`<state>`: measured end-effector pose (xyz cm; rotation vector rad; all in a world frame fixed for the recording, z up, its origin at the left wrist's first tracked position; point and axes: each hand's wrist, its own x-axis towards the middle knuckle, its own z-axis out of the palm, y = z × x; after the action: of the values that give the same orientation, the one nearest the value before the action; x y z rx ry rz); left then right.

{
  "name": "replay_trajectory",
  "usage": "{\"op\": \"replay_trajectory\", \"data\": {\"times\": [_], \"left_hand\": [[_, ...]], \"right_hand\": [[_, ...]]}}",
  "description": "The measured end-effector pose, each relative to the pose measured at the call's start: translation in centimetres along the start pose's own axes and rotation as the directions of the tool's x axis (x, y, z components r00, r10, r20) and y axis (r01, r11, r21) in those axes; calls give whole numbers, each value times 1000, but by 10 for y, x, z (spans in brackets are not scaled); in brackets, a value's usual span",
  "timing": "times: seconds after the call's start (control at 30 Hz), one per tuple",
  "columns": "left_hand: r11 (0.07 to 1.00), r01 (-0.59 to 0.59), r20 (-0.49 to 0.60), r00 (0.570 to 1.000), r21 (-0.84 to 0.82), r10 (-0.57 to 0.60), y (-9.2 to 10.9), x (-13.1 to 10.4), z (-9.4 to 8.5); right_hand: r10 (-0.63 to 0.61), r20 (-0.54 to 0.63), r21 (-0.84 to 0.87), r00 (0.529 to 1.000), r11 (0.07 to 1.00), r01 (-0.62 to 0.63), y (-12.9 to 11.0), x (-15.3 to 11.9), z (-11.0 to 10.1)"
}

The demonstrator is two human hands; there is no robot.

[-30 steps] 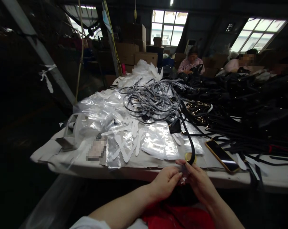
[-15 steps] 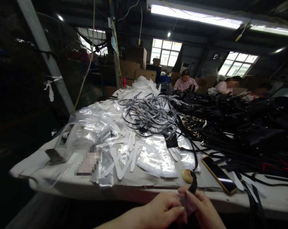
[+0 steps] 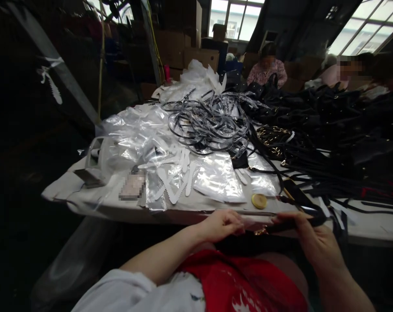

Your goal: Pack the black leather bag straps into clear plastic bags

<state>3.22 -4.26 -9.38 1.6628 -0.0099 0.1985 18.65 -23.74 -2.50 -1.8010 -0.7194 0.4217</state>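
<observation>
My left hand (image 3: pixel 225 224) is closed at the table's front edge, its fingertips on a thin clear wrapping that is hard to make out. To its right, my right hand (image 3: pixel 310 232) pinches a black strap (image 3: pixel 285 225) between thumb and fingers. A gold clasp (image 3: pixel 261 231) hangs at the strap's end, between my two hands. Just beyond them lies a round yellow item (image 3: pixel 259 200). Flat clear bags (image 3: pixel 219 177) and white toothed strips (image 3: pixel 173 193) are on the table. The phone seen before is mostly covered by the strap and hand.
Coiled black straps in plastic (image 3: pixel 209 119) form a heap mid-table. Black bags (image 3: pixel 345 112) and straps with gold clasps (image 3: pixel 274 134) pile up at the right. A tape dispenser (image 3: pixel 97 158) stands at the left. People sit behind the table.
The view has tilted down. My hands have moved apart, the right one outward with the strap; the gold clasp now shows between them, and the phone is largely hidden.
</observation>
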Motion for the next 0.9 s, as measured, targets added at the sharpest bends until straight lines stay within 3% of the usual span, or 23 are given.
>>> {"op": "replay_trajectory", "data": {"times": [0.13,0.3,0.63,0.73,0.9], "left_hand": [[994,106,110,988,4,-105,-8,-3,1],[988,150,178,972,39,-154,-12,-3,10],[991,125,229,965,44,-131,-11,1,13],[994,111,254,962,-12,-105,-6,-1,10],[968,217,297,939,-127,-171,0,-6,9]], "right_hand": [[0,-130,172,991,985,23,-14,-2,-6],[-71,-111,279,991,955,99,-13,-2,0],[-107,59,53,992,993,104,1,1,10],[-48,31,38,998,998,47,0,2,9],[87,38,105,995,990,-91,5,4,4]]}}
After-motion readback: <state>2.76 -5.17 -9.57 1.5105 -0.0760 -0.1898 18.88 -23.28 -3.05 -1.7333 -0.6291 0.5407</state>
